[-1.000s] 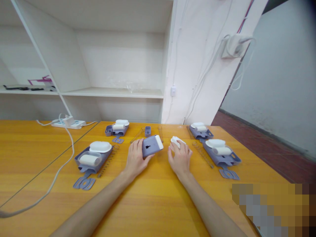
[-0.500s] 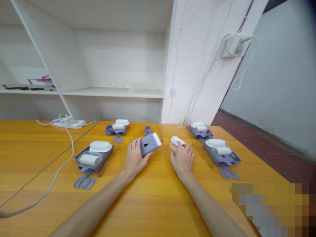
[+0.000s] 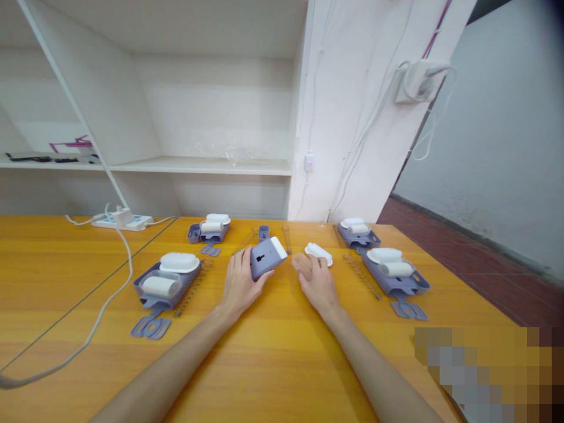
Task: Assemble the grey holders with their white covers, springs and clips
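Nearest, both forearms are stretched over the wooden table (image 3: 282,364) toward its middle. The left hand (image 3: 240,285) is curled around a purple casing (image 3: 265,258), which is held tilted off the surface, its long axis running from near left up to far right and ending in a white end piece. The right hand (image 3: 315,282) is laid flat on the table with its fingers loosely spread and nothing gripped. A white cap (image 3: 319,253) lies just beyond the right fingertips, slightly to their right; it looks clear of them, though the gap is small. Of the two hands, the right is the nearer to the cap.

Half a second ago the right fingers were resting on the cap; now they have been drawn back and leftward, so that the whole cap is uncovered. The casing has been kept in the left hand at nearly the same tilt.

Farther off, springs (image 3: 286,238) and a small purple part (image 3: 263,232) lie beyond the casing.
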Tool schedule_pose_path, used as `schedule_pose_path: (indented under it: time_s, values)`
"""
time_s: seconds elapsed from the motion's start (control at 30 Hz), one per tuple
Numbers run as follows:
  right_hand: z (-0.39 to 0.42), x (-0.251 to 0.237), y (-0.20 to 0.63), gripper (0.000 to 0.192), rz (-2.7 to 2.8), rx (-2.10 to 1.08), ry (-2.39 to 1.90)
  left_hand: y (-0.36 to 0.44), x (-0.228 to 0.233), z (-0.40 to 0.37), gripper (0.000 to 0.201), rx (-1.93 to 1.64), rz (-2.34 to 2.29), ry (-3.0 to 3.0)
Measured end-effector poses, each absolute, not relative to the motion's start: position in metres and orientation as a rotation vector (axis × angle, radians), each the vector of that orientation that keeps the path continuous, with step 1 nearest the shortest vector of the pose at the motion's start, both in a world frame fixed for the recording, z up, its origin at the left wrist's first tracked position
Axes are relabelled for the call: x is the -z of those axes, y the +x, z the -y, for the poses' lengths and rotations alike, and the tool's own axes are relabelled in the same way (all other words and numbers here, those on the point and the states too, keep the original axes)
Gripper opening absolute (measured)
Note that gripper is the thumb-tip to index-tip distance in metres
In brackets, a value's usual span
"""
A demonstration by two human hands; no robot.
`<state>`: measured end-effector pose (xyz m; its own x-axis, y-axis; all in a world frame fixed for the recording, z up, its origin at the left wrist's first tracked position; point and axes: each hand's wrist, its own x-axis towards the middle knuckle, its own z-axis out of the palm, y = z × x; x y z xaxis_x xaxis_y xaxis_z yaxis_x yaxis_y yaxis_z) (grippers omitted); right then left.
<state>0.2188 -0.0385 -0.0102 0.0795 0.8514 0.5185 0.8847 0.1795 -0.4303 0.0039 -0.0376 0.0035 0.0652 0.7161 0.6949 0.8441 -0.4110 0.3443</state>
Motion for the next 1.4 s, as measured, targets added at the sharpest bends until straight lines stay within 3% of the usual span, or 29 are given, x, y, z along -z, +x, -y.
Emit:
schedule_pose_path:
  time_s: [0.3, 0.77, 0.97, 1.2, 1.4]
  values:
    - [0.042, 0.013, 0.216, 0.059, 1.961, -0.258, -1.271, 0.003, -0.003, 0.037, 0.070, 1.253, 1.622, -2.174]
    - [0.028, 0.005, 0.223, 0.064, 1.318, -0.925, -1.002, 0.007, -0.011, 0.045, 0.071, 1.059, 1.372, -2.433]
    - [0.025, 0.008, 0.225, 0.066, 1.279, -0.922, -1.081, 0.006, -0.013, 0.047, 0.072, 0.993, 1.283, -2.526]
    - [0.022, 0.014, 0.224, 0.040, 1.248, -0.810, -1.144, 0.005, -0.013, 0.046, 0.072, 0.985, 1.271, -2.535]
    - [0.024, 0.011, 0.225, 0.037, 1.304, -0.765, -1.168, 0.005, -0.012, 0.047, 0.072, 0.994, 1.273, -2.535]
